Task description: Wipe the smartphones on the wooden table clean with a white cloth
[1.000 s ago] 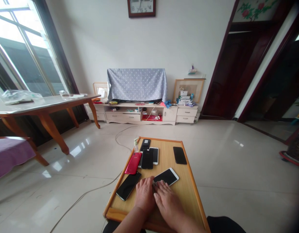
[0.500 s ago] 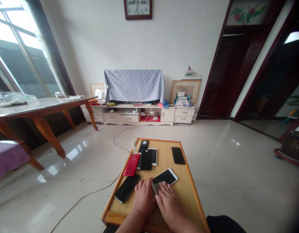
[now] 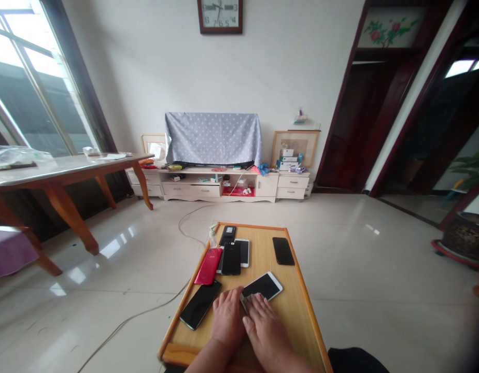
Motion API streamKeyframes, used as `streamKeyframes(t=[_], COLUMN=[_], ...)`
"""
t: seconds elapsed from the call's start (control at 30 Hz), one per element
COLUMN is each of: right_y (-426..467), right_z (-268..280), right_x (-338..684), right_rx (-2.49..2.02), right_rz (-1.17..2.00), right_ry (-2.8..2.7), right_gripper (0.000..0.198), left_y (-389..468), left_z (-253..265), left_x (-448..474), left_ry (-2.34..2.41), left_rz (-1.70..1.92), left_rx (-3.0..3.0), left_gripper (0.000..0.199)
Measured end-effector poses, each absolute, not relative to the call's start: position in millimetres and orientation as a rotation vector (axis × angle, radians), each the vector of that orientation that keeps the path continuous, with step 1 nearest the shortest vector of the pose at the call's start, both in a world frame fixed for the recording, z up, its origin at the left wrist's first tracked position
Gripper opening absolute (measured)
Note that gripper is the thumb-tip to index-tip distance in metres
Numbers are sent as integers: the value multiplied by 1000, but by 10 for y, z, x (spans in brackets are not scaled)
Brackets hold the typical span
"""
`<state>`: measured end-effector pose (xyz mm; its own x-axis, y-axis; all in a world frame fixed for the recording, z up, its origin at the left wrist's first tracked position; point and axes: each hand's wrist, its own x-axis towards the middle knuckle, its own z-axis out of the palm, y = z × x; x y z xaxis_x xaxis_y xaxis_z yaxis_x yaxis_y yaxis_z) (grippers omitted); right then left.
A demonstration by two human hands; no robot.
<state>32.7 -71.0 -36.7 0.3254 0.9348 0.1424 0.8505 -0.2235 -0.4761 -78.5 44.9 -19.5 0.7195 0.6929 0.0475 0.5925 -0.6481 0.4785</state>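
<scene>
A white phone (image 3: 265, 285) with a dark screen lies face up and aslant on the small wooden table (image 3: 297, 321). At its near left end, my left hand (image 3: 227, 316) is closed on the edge, fingers bent. My right hand (image 3: 265, 324) lies across the near part of the screen with its fingers stretched out flat. Whether anything thin is under those fingers, I cannot tell. Left of my left hand is a black phone (image 3: 200, 304), touching a red phone (image 3: 208, 266) just beyond it.
Farther back, a black phone (image 3: 230, 259) overlaps a white phone (image 3: 244, 253), near another dark phone (image 3: 227, 235) and a clear pump bottle (image 3: 212, 237). One black phone (image 3: 283, 250) lies by the right rim. A cable (image 3: 146, 312) runs over the floor at left.
The whole view has shifted slightly, moving the table a little left and down in the picture. Both hands stay at the white phone, with the right hand's fingers nearly where they were.
</scene>
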Motion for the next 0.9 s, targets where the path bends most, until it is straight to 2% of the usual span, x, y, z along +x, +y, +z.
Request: streamKeyframes(t=[0.1,0.27,0.47,0.7,0.9], right_y=[-659,-506,-481,-308,-295], right_z=[-320,-247,-261,-211,-269], right_x=[504,779,375,802,482], right_rx=[-2150,-2318,-2050,-2282,-2081], right_rz=[233,157,271,168,248], right_ry=[-1509,-1330,-1615,-1366,-1608], right_gripper=[56,62,53,58,53], left_y=[447,431,447,430,456], left_z=[-175,-165,-205,-137,-185], left_x=[-779,-758,-769,-743,-749], left_ry=[986,1011,1017,1047,1003], left_rz=[328,331,316,286,316], left_rx=[2487,2479,2491,2472,2457], left_gripper=[56,65,51,70,58])
